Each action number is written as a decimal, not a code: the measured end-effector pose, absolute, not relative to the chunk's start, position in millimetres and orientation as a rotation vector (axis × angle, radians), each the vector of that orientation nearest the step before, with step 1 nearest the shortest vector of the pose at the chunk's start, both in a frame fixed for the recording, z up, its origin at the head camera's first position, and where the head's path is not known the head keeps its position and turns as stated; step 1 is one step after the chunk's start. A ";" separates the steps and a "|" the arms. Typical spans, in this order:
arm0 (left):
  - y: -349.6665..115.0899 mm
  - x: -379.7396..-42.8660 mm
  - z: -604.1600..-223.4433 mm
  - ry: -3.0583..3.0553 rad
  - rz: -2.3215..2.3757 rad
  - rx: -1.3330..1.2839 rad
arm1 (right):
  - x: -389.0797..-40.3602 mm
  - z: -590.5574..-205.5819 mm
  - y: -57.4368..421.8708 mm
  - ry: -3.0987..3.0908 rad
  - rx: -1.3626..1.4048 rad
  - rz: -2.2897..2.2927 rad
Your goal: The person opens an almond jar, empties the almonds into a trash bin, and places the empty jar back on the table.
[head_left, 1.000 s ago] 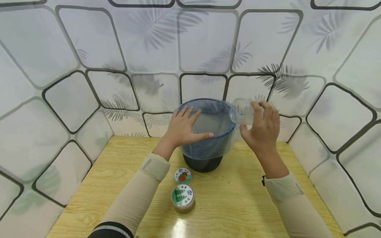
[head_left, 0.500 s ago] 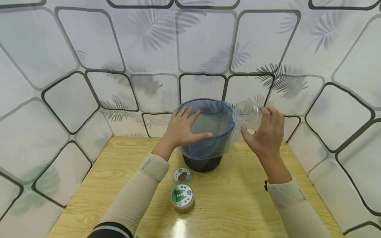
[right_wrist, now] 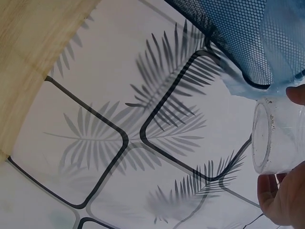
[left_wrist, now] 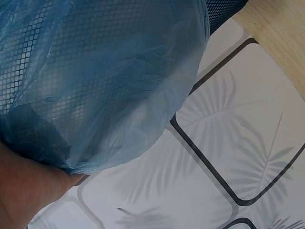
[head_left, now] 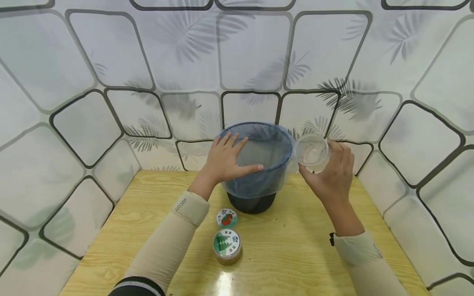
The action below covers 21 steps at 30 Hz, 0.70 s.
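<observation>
A black mesh bin [head_left: 252, 204], lined with a thin blue plastic bag [head_left: 255, 185], stands near the back of the table. My left hand [head_left: 226, 162] lies over the bin's near left rim with fingers spread; in the left wrist view its thumb [left_wrist: 43, 186] is right at the bag's edge. To the right of the rim, my right hand [head_left: 331, 174] grips a clear plastic jar [head_left: 312, 151] between thumb and fingers, above the table. The jar's round open mouth faces up towards the head camera. Small dark specks show on the jar [right_wrist: 274, 136] in the right wrist view.
On the wooden table [head_left: 289, 255], a round lid with a tomato picture [head_left: 226, 218] lies in front of the bin. Nearer stands a jar with a green-vegetable label on its lid [head_left: 226, 243]. Patterned cloth walls [head_left: 252, 57] enclose the back and sides.
The clear jar has turned from lying sideways, mouth towards the bin, to mouth upward. My right hand has shifted slightly right and down with it. The left hand stays on the rim.
</observation>
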<state>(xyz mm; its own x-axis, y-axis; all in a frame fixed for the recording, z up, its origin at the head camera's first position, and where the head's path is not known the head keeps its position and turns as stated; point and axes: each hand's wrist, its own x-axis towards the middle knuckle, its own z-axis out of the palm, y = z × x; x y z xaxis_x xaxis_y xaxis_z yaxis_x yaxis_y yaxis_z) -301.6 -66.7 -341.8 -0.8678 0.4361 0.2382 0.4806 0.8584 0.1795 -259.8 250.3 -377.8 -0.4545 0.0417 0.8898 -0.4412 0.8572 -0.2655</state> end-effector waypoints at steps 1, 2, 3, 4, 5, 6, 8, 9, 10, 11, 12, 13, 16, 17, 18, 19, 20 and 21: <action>-66.8 -301.6 -341.9 -2.841 -0.346 -0.707 | -259.7 -379.4 250.6 -1.979 0.290 0.582; -67.0 -301.6 -342.0 -2.838 -0.346 -0.707 | -259.6 -380.5 250.8 -1.984 0.288 0.589; -67.0 -301.7 -342.0 -2.833 -0.347 -0.708 | -259.6 -381.7 251.2 -1.989 0.287 0.602; -66.9 -301.8 -342.1 -2.830 -0.347 -0.708 | -259.6 -382.7 251.6 -1.995 0.284 0.611; -66.7 -301.9 -342.3 -2.827 -0.349 -0.709 | -259.7 -383.9 252.0 -1.999 0.281 0.615; -66.6 -302.1 -342.5 -2.825 -0.349 -0.710 | -259.8 -384.9 252.4 -2.001 0.279 0.625; -66.7 -302.1 -342.9 -2.822 -0.352 -0.709 | -259.8 -386.9 252.5 -2.005 0.273 0.641; -66.7 -302.1 -343.0 -2.822 -0.353 -0.708 | -259.6 -387.9 252.4 -2.004 0.271 0.650; -66.7 -302.1 -343.1 -2.821 -0.352 -0.707 | -259.5 -388.9 252.4 -2.004 0.269 0.658; -66.8 -302.1 -343.3 -2.822 -0.351 -0.705 | -259.2 -389.9 252.3 -2.002 0.269 0.668; -66.7 -302.1 -343.3 -2.823 -0.350 -0.704 | -258.7 -390.8 252.2 -2.000 0.267 0.678; -66.9 -302.0 -343.1 -2.825 -0.351 -0.702 | -258.4 -391.3 251.8 -2.000 0.267 0.683; -67.6 -301.5 -342.5 -2.827 -0.360 -0.701 | -257.3 -393.8 251.7 -2.004 0.268 0.699; -67.8 -301.2 -342.3 -2.827 -0.363 -0.702 | -257.1 -394.9 251.9 -2.007 0.267 0.702; -67.9 -300.8 -342.1 -2.826 -0.364 -0.704 | -256.5 -396.4 252.1 -2.017 0.261 0.705; -68.0 -300.4 -342.1 -2.826 -0.367 -0.705 | -256.0 -398.1 252.5 -2.028 0.256 0.710; -67.9 -299.9 -342.4 -2.826 -0.369 -0.706 | -255.4 -399.7 252.8 -2.042 0.249 0.714; -67.9 -299.9 -343.0 -2.826 -0.368 -0.705 | -254.9 -401.2 253.1 -2.057 0.244 0.715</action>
